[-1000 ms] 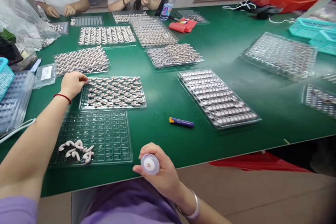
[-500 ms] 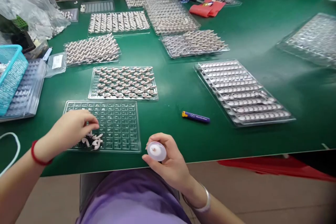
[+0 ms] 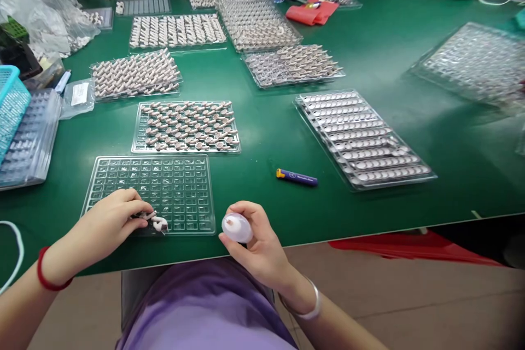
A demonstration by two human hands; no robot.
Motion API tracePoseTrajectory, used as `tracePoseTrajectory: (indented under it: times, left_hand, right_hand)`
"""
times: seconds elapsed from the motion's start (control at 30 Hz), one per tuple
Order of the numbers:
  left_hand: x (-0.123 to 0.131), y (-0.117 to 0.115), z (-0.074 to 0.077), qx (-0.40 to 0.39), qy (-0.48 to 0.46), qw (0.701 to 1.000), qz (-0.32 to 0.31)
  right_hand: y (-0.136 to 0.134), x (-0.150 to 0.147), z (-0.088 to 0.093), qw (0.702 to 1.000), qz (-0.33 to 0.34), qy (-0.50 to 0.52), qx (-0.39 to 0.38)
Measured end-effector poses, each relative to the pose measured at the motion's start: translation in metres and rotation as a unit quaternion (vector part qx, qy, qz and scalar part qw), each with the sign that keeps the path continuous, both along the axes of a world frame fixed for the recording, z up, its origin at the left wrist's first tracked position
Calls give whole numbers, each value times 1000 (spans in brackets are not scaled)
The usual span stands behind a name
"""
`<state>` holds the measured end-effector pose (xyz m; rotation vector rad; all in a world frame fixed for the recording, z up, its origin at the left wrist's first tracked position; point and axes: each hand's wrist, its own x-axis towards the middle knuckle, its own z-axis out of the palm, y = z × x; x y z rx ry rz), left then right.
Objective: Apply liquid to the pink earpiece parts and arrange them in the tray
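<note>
My left hand (image 3: 120, 217), with a red band at its wrist, is low over the front of a clear plastic tray (image 3: 180, 175) with many small pockets. Its thumb and fingers are closed at a few small white curved parts (image 3: 159, 223) on the tray; the fingers partly cover them. My right hand (image 3: 262, 249) grips a small round translucent white container (image 3: 238, 228) with a brownish tip facing up. This container is just right of the tray's front corner, near the table edge.
Behind the pocketed tray lies a tray of pale stemmed parts (image 3: 188, 126). A purple lighter (image 3: 297, 177) and a tray of white discs (image 3: 365, 139) are to the right. A blue basket (image 3: 12, 104) stands at left. Two people work across the table.
My left hand has lowered and closed in on the small white parts, which sit differently now. The right hand still holds the container, slightly tilted. The view has shifted a little.
</note>
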<state>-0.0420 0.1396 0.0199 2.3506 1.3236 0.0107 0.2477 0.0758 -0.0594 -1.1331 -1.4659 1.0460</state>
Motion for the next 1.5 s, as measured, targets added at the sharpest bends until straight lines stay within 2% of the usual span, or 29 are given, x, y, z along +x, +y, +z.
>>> tracePoseTrajectory:
  times: [0.2,0.33,0.4,0.47,0.53,0.6,0.67,0.73,0.8,0.87,1.0,1.23,1.5]
  left_hand:
    - [3,1,-5,88,23,995,-43]
    - [4,-3,-2,170,5,983,-68]
    - [5,-10,2,228,-34,971,-55]
    - [9,-22,4,272,-87,958,-14]
    - [17,-39,2,275,-142,950,40]
    - [25,-57,-5,244,-184,948,87]
    - [33,-75,-16,219,-212,944,123]
    - [37,-88,-29,234,-223,936,141]
    - [37,-98,-41,280,-213,928,126]
    - [35,-105,-50,325,-187,924,78]
    - [29,-114,-57,359,-140,923,10]
    - [28,-120,-58,337,-129,932,24]
    - [33,-118,-56,344,-139,928,27]
  right_hand:
    - [0,0,0,1000,-2,-2,-1]
    - [1,0,0,1000,-6,4,-13]
    - [0,-1,1,999,9,25,-23]
    - [-2,-2,4,999,31,36,-24]
    - [-6,-4,8,998,63,21,-17]
    - [-10,-7,11,995,99,-6,-10]
    - [-14,-9,13,991,127,-30,5]
    - [-17,-10,12,989,134,-41,36]
    - [-19,-11,10,988,129,-42,78]
    - [-20,-11,7,983,125,-48,123]
    - [-22,-8,5,970,129,-94,183]
    - [-22,-6,6,962,140,-128,197]
    - [-21,-5,6,960,150,-134,197]
